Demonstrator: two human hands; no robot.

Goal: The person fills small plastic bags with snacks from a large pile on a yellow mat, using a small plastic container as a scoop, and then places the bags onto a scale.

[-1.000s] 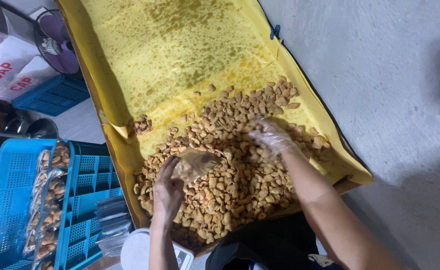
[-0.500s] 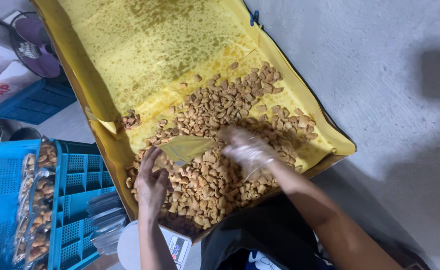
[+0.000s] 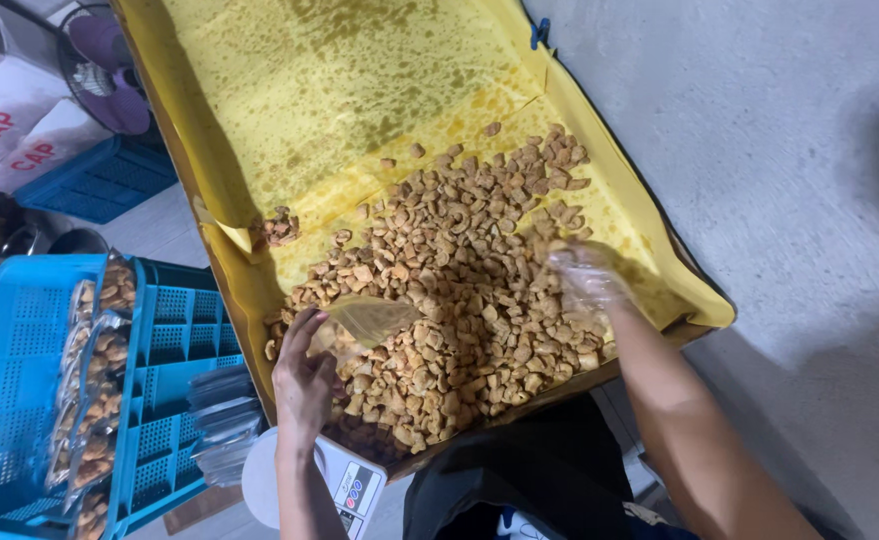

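From the head camera, you are looking down on a wide tray (image 3: 221, 255) lined with yellow paper (image 3: 359, 90). The far half of the paper is bare and stained with oil; the near half carries a heap of small brown fried snacks (image 3: 459, 290).

Your left hand (image 3: 304, 380) sits at the near left edge of the heap, its fingers closed around the mouth of a small clear bag (image 3: 364, 320). The bag lies tilted over the snacks, its open end pointing right toward the middle of the pile.

Your right hand (image 3: 584, 280) wears a thin clear glove and rests on the right side of the heap, touching the snacks. It is blurred, so you cannot tell whether its fingers are loose or gripping any pieces.

To the left of the tray stands a blue plastic crate (image 3: 19, 400), with filled snack packets (image 3: 94, 370) lined up inside it. Just beside the crate on its right lies a stack of empty clear bags (image 3: 221, 425). A small white scale (image 3: 344, 485) sits near you, partly under the tray's near edge. A fan (image 3: 109, 75) stands at the far left, and a grey floor (image 3: 759, 150) spreads out to the right.
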